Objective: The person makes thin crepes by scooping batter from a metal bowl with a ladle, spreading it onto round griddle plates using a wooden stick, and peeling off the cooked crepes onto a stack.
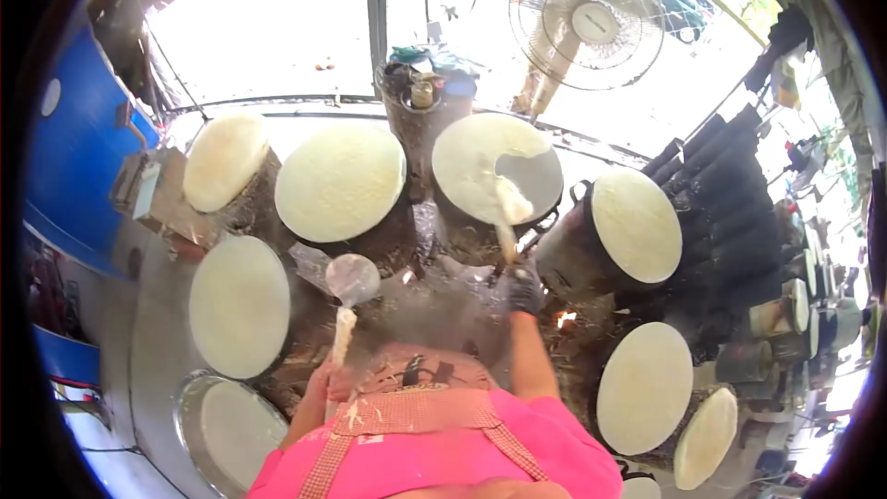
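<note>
My left hand [334, 383] is closed round the pale, crusted handle of a ladle [352, 279], whose round head points up and away from me. On my right hand [524, 290] is a dark glove; its fingers wrap the handle of a flat spatula [505, 238]. The spatula's far end reaches into the round pan [540, 171] at the back centre and meets a folded white clump of batter [512, 200]. Pale batter covers the rest of that pan, and a grey patch of bare surface shows on its right side.
Several round pans of pale batter ring me, among them a back left pan [340, 182], a right pan [637, 226] and a left pan [239, 307]. Small flames [565, 319] glow below. A fan [594, 23] stands behind, a blue tank [78, 143] at left.
</note>
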The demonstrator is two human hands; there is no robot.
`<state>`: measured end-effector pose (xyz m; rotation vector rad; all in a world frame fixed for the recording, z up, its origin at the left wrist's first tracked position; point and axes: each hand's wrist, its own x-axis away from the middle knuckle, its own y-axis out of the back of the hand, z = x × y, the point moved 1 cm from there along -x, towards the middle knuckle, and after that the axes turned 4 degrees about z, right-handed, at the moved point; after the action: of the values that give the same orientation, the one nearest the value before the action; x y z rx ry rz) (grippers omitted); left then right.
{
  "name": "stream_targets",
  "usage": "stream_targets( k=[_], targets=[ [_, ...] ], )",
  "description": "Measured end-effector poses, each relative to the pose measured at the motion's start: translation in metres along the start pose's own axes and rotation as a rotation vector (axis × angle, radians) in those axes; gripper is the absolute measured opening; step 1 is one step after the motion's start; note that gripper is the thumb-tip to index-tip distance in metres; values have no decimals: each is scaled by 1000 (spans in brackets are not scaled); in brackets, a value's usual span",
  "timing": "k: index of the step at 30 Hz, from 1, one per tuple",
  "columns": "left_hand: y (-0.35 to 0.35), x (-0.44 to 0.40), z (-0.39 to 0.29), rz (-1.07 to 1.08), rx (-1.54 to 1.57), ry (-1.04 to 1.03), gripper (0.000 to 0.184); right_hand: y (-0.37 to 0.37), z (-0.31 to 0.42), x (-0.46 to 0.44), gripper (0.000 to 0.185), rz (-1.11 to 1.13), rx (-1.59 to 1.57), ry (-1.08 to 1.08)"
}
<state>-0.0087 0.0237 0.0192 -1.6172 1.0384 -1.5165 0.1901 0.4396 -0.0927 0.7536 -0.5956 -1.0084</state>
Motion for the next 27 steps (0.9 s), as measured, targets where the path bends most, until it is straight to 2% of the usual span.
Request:
stream_targets(
  k=[2,3,5,7,8,9,11,13,14,15,17,18,20,21,23,24,25,26,27],
  targets=[
    [-20,-2,4,-54,-73,-45,32,32,21,8,28,-114,-124,-86],
    [-6,-6,4,0,-18,21,33,50,25,13,31,-194,-162,-152],
    [17,-20,11,205,245,174,38,-3,6,-34,27,2,398,-271],
    [17,-34,14,206,271,230,39,-29,24,-42,21,21,496,-77],
    [16,-35,10,196,275,251,39,-44,24,-26,18,-163,131,69],
    [11,-38,8,223,219,270,34,-49,-6,-23,18,-136,222,153],
    [-4,-41,5,97,77,151,25,-13,-55,-38,28,-85,-349,94],
    [-5,-46,4,63,68,149,25,51,-23,-34,24,-149,35,74],
    [-6,-48,3,45,63,149,24,51,-30,-49,21,-193,122,-95],
    [11,-58,-1,43,82,184,24,45,-23,-63,19,-176,320,-121],
    [23,-69,8,54,130,229,20,26,13,-56,17,-140,765,130],
    [26,-71,8,64,141,238,17,21,21,-38,17,-148,741,177],
    [10,-87,4,102,150,252,14,32,5,-25,21,-10,356,137],
    [-5,-86,4,82,14,187,25,38,-3,-18,23,45,169,102],
    [-1,-96,2,68,1,209,37,72,-17,-68,32,-17,96,-99],
    [-16,-96,7,13,-125,189,25,81,-29,-77,37,-13,64,-222],
    [-7,-106,4,-46,-28,241,10,89,-23,-89,37,-68,27,-200],
    [5,-120,4,-99,82,292,11,96,-18,-102,38,-122,-9,-176],
    [-1,-130,7,-168,103,306,23,42,-58,-129,28,-242,351,163]
  ],
)
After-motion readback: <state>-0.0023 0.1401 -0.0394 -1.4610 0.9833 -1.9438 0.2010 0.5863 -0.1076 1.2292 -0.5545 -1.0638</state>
